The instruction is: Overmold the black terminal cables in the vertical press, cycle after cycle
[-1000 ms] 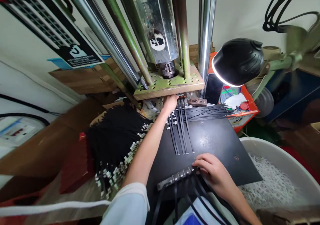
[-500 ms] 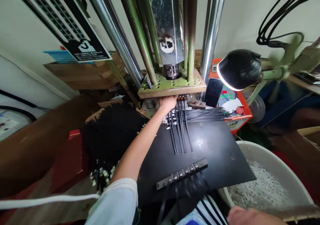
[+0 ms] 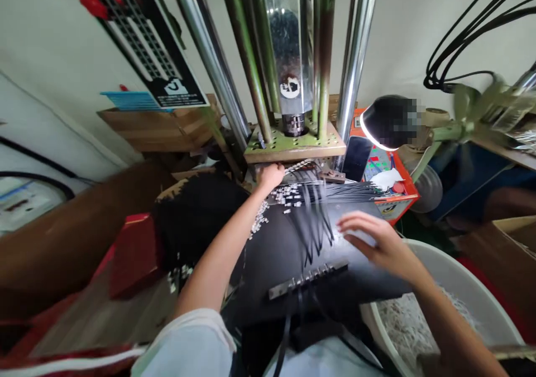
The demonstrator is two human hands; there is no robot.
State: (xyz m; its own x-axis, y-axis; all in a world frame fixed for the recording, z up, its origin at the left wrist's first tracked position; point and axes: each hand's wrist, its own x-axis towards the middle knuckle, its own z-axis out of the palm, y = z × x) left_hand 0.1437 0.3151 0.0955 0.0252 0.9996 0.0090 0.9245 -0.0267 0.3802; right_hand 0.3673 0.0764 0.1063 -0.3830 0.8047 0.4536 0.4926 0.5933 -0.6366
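My left hand (image 3: 271, 177) is closed at the left end of a pale strip (image 3: 302, 167), just under the press plate. Several black cables (image 3: 315, 215) hang from that strip, blurred by motion. My right hand (image 3: 374, 237) is over the right side of the black table (image 3: 355, 276), fingers apart and holding nothing, to the right of the cable ends. Nearer me lies a slotted metal bar (image 3: 309, 279) with black cables in some of its slots.
Above the left hand is the press plate (image 3: 295, 149) between steel columns. Cables with white connectors (image 3: 288, 195) lie behind. A lit lamp (image 3: 389, 121) and orange control box (image 3: 396, 201) stand right. A white tub (image 3: 412, 246) of pale scraps is beside the table.
The strip has come out from under the press plate with my left hand, its cables swinging. My right hand has risen from the lower right edge to above the table.
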